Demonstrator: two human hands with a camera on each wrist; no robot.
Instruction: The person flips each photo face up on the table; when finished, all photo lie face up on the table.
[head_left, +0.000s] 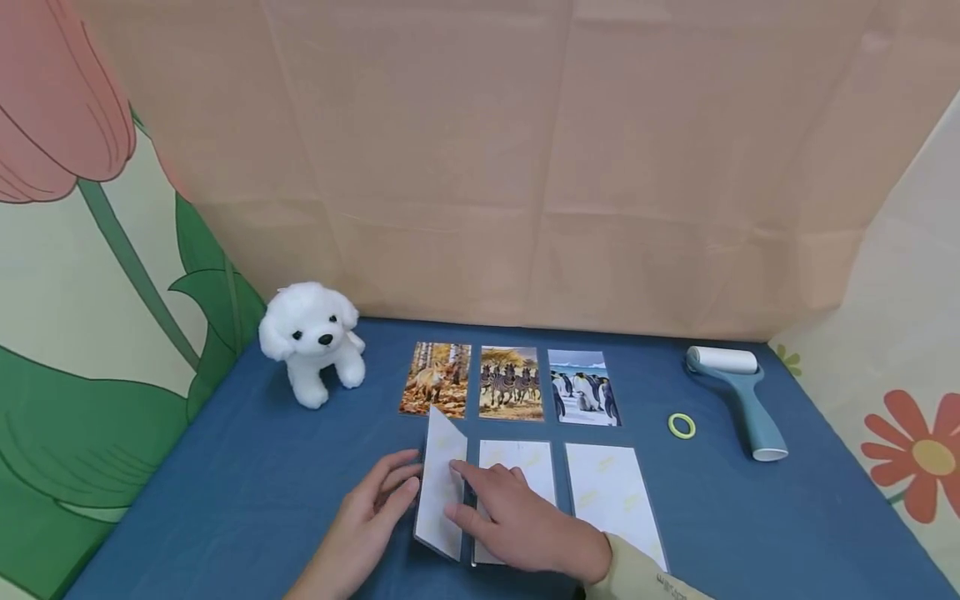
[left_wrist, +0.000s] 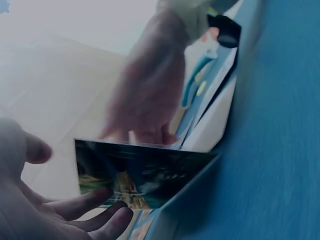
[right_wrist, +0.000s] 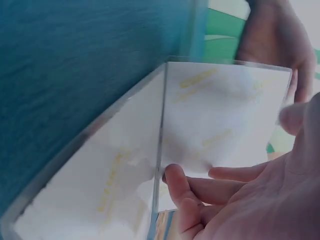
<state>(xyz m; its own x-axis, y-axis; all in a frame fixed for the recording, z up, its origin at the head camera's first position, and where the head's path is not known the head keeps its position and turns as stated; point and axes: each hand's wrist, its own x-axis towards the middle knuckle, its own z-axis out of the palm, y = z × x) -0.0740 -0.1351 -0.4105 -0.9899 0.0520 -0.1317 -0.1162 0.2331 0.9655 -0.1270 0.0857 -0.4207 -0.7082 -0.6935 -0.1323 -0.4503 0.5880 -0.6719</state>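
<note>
A photo card (head_left: 438, 500) stands tilted up between the hands, its white back with faint yellow print facing right. Its dark picture side (left_wrist: 155, 167) shows in the left wrist view. My left hand (head_left: 363, 521) is at the picture side, fingers loosely spread and fingertips right at the card. From the other side, my right hand (head_left: 517, 521) reaches over, its index fingertip against the white back (right_wrist: 220, 105). Under the right hand lies a second white-backed card (head_left: 528, 462), partly hidden. A third white-backed card (head_left: 611, 492) lies flat to its right, its lower edge behind the sleeve.
Behind lie a fox picture (head_left: 438, 379), a zebra picture (head_left: 511, 383) and a penguin picture (head_left: 583, 387) in a row. At the back left sits a white plush dog (head_left: 315, 342). To the right are a yellow-green ring (head_left: 671, 427) and a lint roller (head_left: 742, 392).
</note>
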